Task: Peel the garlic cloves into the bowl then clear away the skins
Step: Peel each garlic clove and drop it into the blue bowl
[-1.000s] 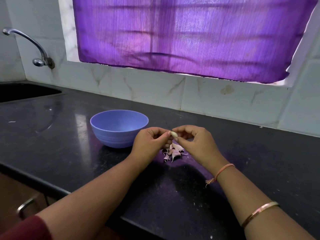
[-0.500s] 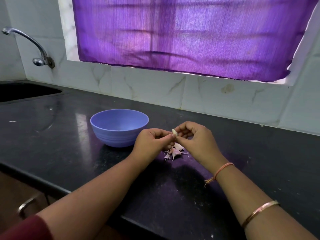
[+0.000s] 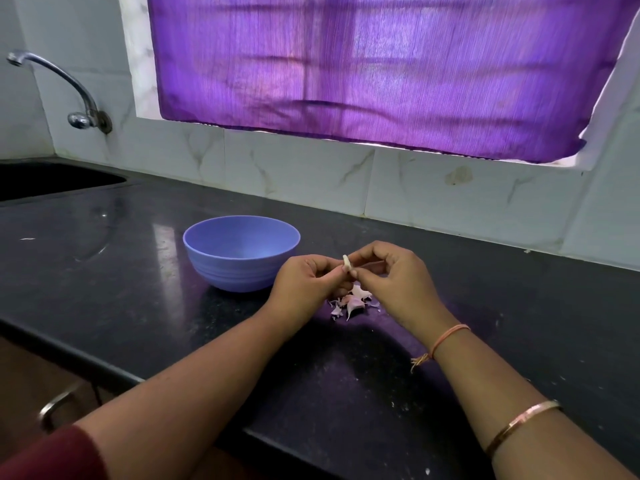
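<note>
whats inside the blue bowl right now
Only the upper inner wall of the blue bowl shows, and it is bare. The bottom is covered by the bowl's own near wall, so anything lying there cannot be seen.

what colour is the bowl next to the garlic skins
The round plastic bowl is periwinkle blue, plain apart from faint ridges; the head view shows it.

- I wear a dark maroon sleeve (image 3: 52, 452) on my left arm. It is short, and the forearm below its hem is bare down to my left hand (image 3: 304, 285).
- A thin peach-orange thread band (image 3: 450, 336) circles my right wrist, just behind my right hand (image 3: 398, 282).
- The band is knotted on the inner side of the wrist, with short frayed ends (image 3: 417, 362), yellowish, trailing from the knot.
- Farther up the same forearm sits a slim, flat bangle (image 3: 519, 424) of copper-pink metal, shiny along its edge.
</note>
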A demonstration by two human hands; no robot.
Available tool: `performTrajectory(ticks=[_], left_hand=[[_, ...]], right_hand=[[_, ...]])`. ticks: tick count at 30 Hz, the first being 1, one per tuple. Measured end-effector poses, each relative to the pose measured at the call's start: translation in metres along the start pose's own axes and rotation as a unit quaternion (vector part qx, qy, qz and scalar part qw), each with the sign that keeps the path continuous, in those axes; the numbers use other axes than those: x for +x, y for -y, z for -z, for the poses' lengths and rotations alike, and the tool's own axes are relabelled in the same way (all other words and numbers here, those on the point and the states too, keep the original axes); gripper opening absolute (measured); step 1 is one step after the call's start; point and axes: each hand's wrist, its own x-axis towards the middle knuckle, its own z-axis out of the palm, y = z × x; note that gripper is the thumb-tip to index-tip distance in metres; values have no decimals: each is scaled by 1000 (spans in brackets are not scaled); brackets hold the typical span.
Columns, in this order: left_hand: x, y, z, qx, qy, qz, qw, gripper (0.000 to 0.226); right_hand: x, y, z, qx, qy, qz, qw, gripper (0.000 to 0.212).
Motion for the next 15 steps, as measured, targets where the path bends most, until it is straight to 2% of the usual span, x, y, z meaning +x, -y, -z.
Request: performTrajectory(ticks=[9, 15], left_hand=[[0, 0, -1, 3, -26, -10, 1000, 24], [0, 1, 2, -8, -41, -6, 999, 10]], right_hand=[[0, 2, -4, 30, -24, 3, 999, 10], [0, 1, -3, 27, -33, 7, 999, 8]])
